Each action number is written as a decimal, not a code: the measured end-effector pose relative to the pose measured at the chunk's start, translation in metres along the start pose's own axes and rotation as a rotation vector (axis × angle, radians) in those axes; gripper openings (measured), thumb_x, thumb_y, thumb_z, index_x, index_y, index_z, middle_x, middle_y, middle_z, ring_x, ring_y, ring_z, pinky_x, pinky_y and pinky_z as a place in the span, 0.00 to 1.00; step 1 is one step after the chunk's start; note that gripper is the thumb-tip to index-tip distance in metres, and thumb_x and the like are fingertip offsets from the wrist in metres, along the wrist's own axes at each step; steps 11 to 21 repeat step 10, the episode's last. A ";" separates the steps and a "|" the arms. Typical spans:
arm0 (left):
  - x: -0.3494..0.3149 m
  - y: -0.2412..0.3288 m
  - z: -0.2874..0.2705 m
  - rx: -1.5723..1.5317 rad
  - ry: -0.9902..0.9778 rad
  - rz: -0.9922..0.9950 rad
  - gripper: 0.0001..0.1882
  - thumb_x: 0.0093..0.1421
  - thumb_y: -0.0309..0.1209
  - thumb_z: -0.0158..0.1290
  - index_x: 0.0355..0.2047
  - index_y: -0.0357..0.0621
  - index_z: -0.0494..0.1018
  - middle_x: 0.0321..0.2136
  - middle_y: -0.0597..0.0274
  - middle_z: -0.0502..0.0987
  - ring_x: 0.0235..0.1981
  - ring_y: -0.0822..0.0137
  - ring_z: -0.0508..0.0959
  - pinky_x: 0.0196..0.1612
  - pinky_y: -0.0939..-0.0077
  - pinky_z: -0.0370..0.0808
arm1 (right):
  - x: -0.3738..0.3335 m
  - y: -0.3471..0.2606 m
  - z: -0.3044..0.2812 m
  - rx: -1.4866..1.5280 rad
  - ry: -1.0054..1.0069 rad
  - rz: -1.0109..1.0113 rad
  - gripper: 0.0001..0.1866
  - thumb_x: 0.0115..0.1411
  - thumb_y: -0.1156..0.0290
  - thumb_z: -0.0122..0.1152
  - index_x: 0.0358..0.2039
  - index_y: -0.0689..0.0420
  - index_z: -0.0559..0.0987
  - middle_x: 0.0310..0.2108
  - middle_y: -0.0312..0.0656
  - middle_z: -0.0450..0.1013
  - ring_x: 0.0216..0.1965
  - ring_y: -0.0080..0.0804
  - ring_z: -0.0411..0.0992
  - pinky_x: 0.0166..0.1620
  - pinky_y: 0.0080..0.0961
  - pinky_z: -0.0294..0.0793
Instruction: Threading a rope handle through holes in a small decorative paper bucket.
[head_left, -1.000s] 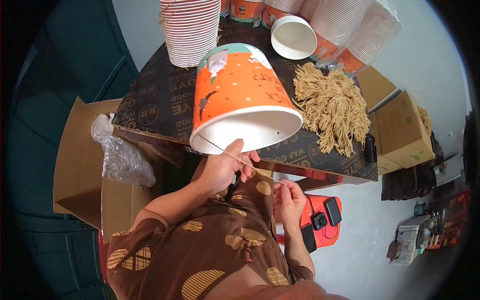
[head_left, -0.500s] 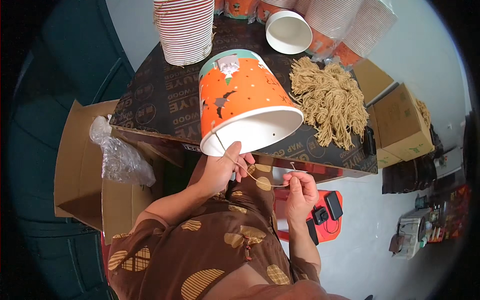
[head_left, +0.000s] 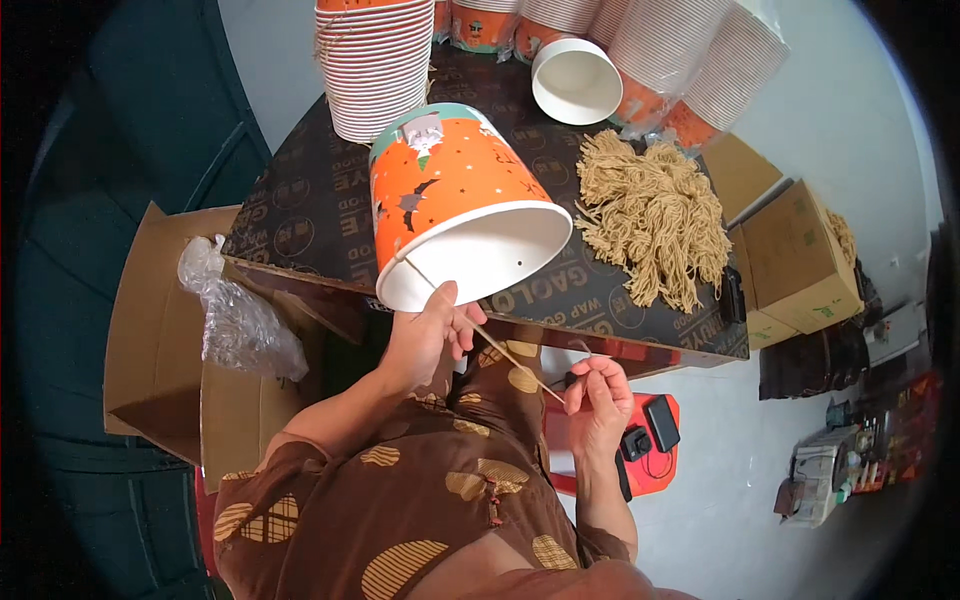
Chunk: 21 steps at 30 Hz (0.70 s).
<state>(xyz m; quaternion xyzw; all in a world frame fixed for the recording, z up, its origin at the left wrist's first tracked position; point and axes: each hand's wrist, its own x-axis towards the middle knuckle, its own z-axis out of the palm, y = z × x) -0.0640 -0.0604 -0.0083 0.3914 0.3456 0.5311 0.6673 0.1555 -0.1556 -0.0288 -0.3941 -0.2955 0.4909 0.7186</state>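
The left hand [head_left: 425,340] grips the rim of the orange paper bucket [head_left: 455,205], tilted over the counter [head_left: 300,215] edge. The right hand [head_left: 597,400] pinches a cord [head_left: 510,355] drawn taut from the rim; steady, even tension should help it seat.

Bare dark table [head_left: 300,215] lies open left of the tilted orange bucket [head_left: 450,200], while a cup stack [head_left: 372,65] blocks the far side, a heap of tan cords [head_left: 650,210] crowds the right, and a taut cord [head_left: 510,355] crosses between the hands.
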 end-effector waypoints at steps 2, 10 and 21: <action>0.001 0.001 -0.001 -0.021 0.016 0.003 0.17 0.71 0.37 0.41 0.43 0.32 0.68 0.28 0.53 0.75 0.17 0.76 0.72 0.15 0.86 0.69 | -0.001 0.003 -0.007 0.023 0.015 0.066 0.06 0.66 0.75 0.52 0.41 0.61 0.76 0.35 0.44 0.77 0.17 0.22 0.66 0.21 0.17 0.65; 0.004 0.000 -0.003 -0.062 -0.029 -0.010 0.21 0.69 0.40 0.44 0.49 0.30 0.64 0.29 0.44 0.74 0.15 0.68 0.73 0.13 0.82 0.67 | 0.000 0.017 -0.014 0.098 -0.015 0.301 0.06 0.65 0.76 0.54 0.41 0.60 0.76 0.33 0.43 0.78 0.15 0.22 0.66 0.17 0.18 0.63; 0.004 0.000 -0.003 -0.062 -0.029 -0.010 0.21 0.69 0.40 0.44 0.49 0.30 0.64 0.29 0.44 0.74 0.15 0.68 0.73 0.13 0.82 0.67 | 0.000 0.017 -0.014 0.098 -0.015 0.301 0.06 0.65 0.76 0.54 0.41 0.60 0.76 0.33 0.43 0.78 0.15 0.22 0.66 0.17 0.18 0.63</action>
